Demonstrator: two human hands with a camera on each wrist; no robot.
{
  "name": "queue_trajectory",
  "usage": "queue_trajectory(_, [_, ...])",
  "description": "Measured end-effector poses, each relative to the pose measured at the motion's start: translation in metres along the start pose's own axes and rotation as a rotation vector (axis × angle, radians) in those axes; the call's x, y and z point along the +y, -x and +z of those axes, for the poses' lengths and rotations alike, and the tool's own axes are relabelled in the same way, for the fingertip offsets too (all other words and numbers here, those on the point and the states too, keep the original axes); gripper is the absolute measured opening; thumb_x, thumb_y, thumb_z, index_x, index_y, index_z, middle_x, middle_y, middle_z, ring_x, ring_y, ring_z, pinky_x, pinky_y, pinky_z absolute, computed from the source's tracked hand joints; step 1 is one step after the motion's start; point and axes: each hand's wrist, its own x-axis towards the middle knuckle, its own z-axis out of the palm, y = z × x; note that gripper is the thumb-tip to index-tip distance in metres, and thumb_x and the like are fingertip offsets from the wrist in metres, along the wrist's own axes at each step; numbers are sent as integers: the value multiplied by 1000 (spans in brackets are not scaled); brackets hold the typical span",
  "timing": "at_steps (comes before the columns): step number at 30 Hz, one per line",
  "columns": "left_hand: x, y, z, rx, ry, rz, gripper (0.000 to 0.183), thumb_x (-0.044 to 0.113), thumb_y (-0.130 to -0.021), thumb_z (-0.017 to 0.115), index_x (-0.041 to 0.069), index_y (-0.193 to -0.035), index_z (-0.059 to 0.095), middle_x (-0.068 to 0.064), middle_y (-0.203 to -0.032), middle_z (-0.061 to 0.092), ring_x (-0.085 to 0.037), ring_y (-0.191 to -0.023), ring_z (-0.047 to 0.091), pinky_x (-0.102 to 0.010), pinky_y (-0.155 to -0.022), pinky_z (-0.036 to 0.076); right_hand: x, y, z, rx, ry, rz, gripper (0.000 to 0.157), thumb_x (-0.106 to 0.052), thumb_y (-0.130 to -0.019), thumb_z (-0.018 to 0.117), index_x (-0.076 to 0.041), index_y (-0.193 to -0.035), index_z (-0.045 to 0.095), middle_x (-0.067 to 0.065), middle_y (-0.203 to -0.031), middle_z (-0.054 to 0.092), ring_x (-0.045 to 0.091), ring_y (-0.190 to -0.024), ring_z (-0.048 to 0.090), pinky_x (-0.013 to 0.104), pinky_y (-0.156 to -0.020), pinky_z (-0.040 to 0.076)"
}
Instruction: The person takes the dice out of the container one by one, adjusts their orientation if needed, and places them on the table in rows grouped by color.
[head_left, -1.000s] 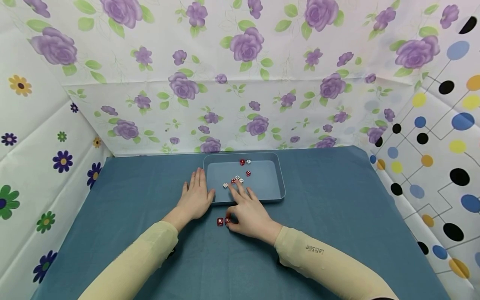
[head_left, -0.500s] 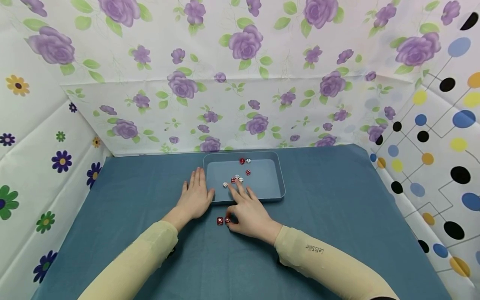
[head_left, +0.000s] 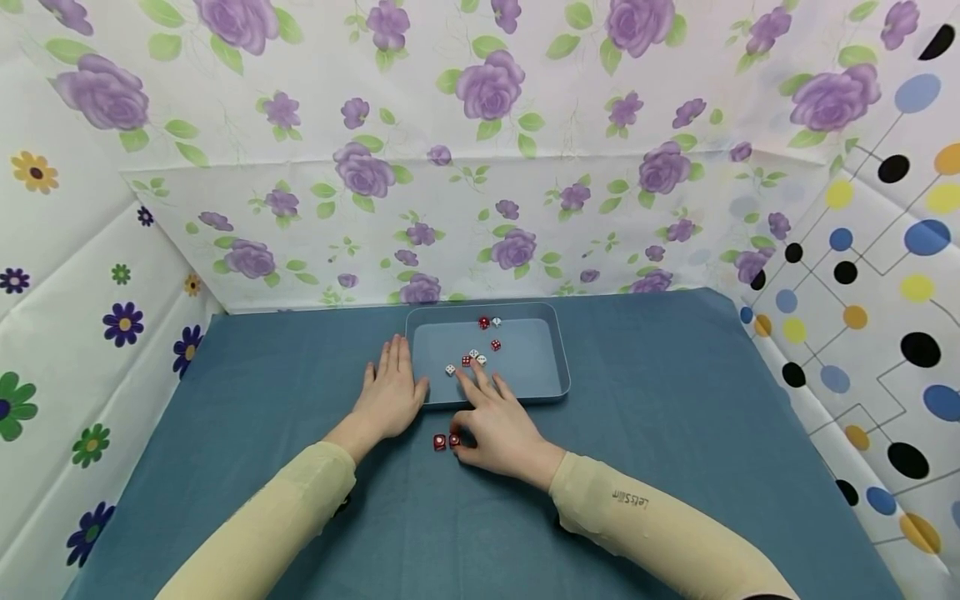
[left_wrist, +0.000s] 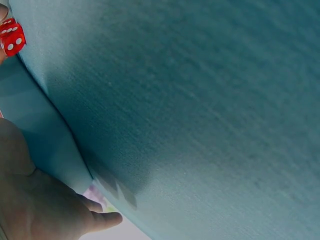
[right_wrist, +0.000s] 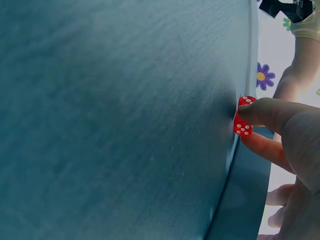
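Note:
In the head view my left hand [head_left: 388,394] lies with straight fingers along the left side of a shallow blue-grey tray [head_left: 561,350], its thumb at the front left corner. My right hand [head_left: 498,429] reaches over the tray's front rim. Its thumb and index finger pinch a red die [right_wrist: 243,126] on the cloth in front of the tray, while the other fingers extend over the tray. Just left of the pinched die sits another red die [head_left: 439,442]. The right wrist view shows the thumb partly covering the dice.
Several small red and white dice lie scattered in the tray, among them a red die [head_left: 496,345] and a white die [head_left: 450,370]. A blue cloth [head_left: 660,400] covers the table. Patterned sheets [head_left: 480,208] stand at the back and both sides.

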Motion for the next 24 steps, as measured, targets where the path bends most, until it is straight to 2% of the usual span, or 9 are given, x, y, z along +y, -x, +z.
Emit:
queue_trajectory(12, [0,-1,0,3,-9,-9,82,39,-116,42,-7,-169,-1,-26,-177,-2,-43,-163,3,-69,-126,11,4,4,-8,11,-38,-1,27,-43,-96,81,-27,-117,82,20,-169,37,44,-161,19,62,-125,27])
queue_trajectory(18, [-1,-1,0,9,-18,-7,82,40,-116,42,-7,-169,-1,-26,-177,-2,-43,-163,4,-69,-126,12,11,5,-15,60,-82,-4,29,-44,-100,76,-24,-120,82,18,-166,44,41,-160,26,58,-123,33])
queue_trajectory(24, [0,-1,1,1,-7,-8,82,40,-116,41,-6,-169,-2,-25,-177,-2,-43,-163,2,-68,-126,11,21,7,-21,142,-115,17,22,-39,-101,75,-23,-116,83,16,-162,50,40,-157,33,59,-119,39])
